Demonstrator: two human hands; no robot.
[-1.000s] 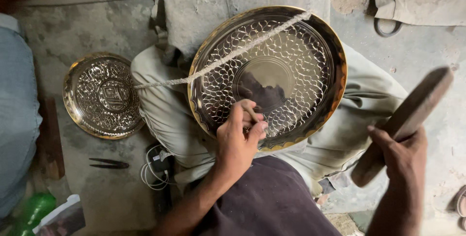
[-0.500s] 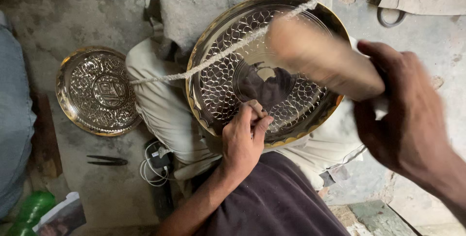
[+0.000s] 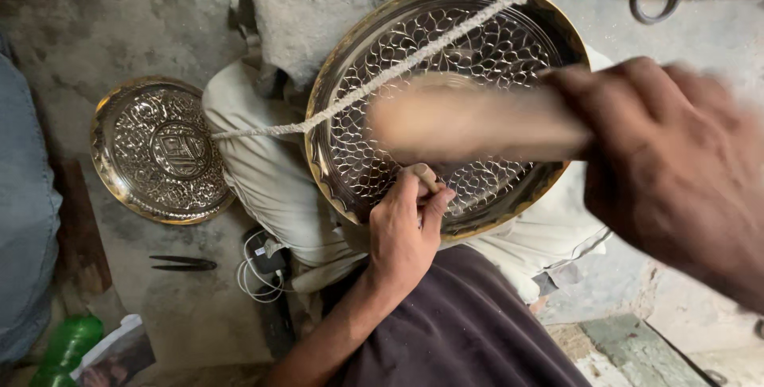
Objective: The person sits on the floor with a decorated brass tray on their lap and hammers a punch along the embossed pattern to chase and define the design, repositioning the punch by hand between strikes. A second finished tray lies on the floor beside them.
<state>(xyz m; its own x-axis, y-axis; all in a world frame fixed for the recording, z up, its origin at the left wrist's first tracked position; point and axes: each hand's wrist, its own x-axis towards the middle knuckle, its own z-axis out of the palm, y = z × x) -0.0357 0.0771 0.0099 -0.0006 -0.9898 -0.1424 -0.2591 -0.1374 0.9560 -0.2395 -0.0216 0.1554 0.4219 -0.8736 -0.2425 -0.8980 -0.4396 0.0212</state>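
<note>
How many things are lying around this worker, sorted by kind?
Engraved metal plates: 2, large one on the lap, small one on the floor
Wooden mallet: 1
Twisted cord: 1
Dark metal tool: 1
White cable: 1
Green bottle: 1
Total: 7
</note>
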